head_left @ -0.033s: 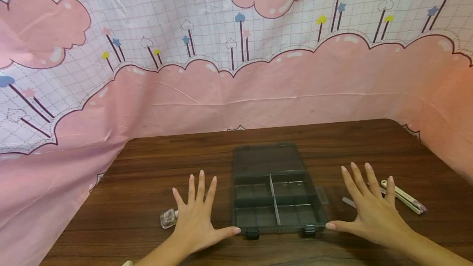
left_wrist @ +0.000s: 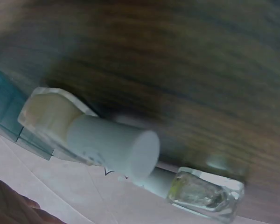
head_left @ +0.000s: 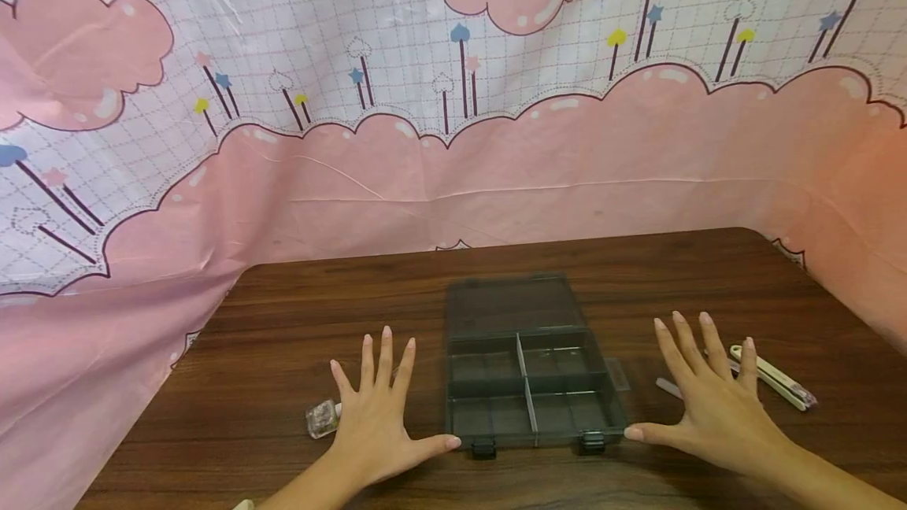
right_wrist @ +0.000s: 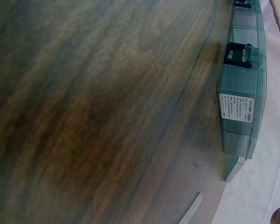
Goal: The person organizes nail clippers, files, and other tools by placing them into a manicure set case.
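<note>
A shallow rectangular box of smoky-dark translucent plastic (head_left: 489, 388) is set between the two hands on a dark brown wood-grain table (head_left: 340, 290). Its lid (head_left: 510, 308) is folded back toward the far side, and its tray is divided into four compartments. Two black latches (head_left: 484, 448) are seen along the near edge.

The left hand (head_left: 374, 423) is held with all fingers straight and widely spread; nothing is gripped. The right hand (head_left: 723, 408) is spread likewise, and nothing is held by it. Each thumb tip is placed at a near corner of the box; whether contact is made cannot be told.

A small clear glass bottle with glittery contents (head_left: 323, 419) is partly covered by the left hand. In the left wrist view, a beige-filled glass bottle with a white cap (left_wrist: 114, 144) is also shown. Beside the right hand, cream-handled nail clippers (head_left: 775, 378) and a pale narrow strip (head_left: 668, 388) are seen.
</note>
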The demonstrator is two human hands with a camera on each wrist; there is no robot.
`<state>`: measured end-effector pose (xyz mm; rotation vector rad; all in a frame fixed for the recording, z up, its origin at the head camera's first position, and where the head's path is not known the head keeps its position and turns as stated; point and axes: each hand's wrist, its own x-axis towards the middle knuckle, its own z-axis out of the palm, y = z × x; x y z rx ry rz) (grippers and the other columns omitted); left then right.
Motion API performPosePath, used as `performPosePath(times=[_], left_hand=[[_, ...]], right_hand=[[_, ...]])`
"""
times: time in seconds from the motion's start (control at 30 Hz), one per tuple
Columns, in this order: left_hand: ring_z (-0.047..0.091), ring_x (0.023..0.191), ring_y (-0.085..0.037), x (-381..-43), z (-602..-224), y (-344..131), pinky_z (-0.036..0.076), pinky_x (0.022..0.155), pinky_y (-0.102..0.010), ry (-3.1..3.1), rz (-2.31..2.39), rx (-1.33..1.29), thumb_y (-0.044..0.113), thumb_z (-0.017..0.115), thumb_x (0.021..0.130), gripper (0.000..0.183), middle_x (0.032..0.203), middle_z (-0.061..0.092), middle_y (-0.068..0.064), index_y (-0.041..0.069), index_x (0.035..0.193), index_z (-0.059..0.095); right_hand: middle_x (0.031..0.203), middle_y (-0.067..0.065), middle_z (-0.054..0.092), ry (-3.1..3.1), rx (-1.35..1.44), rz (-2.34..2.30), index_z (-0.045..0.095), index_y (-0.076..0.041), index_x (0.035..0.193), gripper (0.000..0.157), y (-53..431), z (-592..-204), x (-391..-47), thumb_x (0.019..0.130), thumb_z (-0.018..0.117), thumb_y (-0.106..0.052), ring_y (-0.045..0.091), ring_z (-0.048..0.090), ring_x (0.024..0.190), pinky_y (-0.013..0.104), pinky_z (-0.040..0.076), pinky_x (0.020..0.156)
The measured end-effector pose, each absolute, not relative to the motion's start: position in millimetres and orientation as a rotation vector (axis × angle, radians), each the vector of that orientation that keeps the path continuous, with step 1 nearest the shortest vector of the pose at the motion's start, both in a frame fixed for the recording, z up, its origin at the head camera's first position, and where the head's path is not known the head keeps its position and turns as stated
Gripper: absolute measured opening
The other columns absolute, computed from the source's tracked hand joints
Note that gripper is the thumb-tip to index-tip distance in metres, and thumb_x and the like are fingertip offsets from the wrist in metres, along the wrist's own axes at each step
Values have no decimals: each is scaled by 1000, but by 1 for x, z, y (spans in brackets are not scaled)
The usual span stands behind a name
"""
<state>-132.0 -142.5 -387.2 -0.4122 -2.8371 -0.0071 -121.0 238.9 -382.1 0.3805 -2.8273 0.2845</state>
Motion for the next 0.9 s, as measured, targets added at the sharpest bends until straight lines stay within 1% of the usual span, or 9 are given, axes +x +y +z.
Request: performPosePath(times=[0.17,0.33,0.47,0.6,0.67,0.77,0.8,0.87,0.9], left_hand=[[4,142,-43,-131,-389,-144,7,98,-78,-2849,-31,-421,89,44,62,119,156,1,-18,18,151,10],[3,142,-43,-131,-387,-144,6,98,-78,-2843,-35,-429,89,44,62,119,156,0,-18,18,151,7],[2,143,-39,-130,-383,-143,4,101,-75,-2844,-53,-439,90,43,62,121,156,-2,-18,16,151,4],[0,145,-33,-130,-380,-140,1,107,-69,-2879,-176,-463,89,45,62,125,156,-6,-17,9,150,5],[-1,145,-30,-130,-379,-137,1,110,-65,-2906,-278,-483,87,47,63,126,156,-9,-14,6,150,4],[-2,145,-27,-130,-379,-133,5,114,-59,-2930,-440,-536,84,52,63,127,156,-12,-10,5,149,2],[-2,145,-25,-130,-379,-132,6,114,-57,-2934,-483,-559,83,54,64,127,156,-12,-8,5,149,0],[-1,145,-24,-129,-380,-130,9,115,-55,-2927,-551,-612,80,57,64,127,156,-12,-7,5,149,0],[-2,145,-23,-129,-381,-128,9,115,-53,-2928,-572,-634,80,57,64,128,156,-12,-6,5,149,-1]], right_hand=[[154,24,-3,-2861,373,284,-4,-9,150,129,239,-384,-121,62,68,-70,31,-29,138,67,-25,99],[153,25,-3,-2840,380,292,-6,-10,150,129,240,-384,-122,63,69,-69,30,-28,138,66,-24,100],[153,26,0,-2796,388,325,-4,-10,150,127,241,-384,-123,64,70,-66,29,-27,139,64,-22,103],[154,26,3,-2753,380,465,-1,-9,150,121,243,-385,-124,67,73,-58,34,-22,141,64,-18,105],[151,29,15,-2665,377,621,10,-6,150,114,244,-386,-125,68,78,-47,43,-9,141,70,-10,104],[138,32,38,-2493,371,840,33,-2,142,95,246,-387,-125,65,83,-25,52,16,133,75,10,96],[131,32,45,-2435,368,886,40,0,137,88,247,-388,-125,64,84,-19,52,24,128,75,17,92],[122,31,52,-2366,340,926,48,2,130,77,250,-389,-123,63,84,-13,48,33,119,70,25,87],[119,29,54,-2336,324,919,52,2,126,74,251,-391,-123,61,84,-11,39,37,117,61,30,91]])
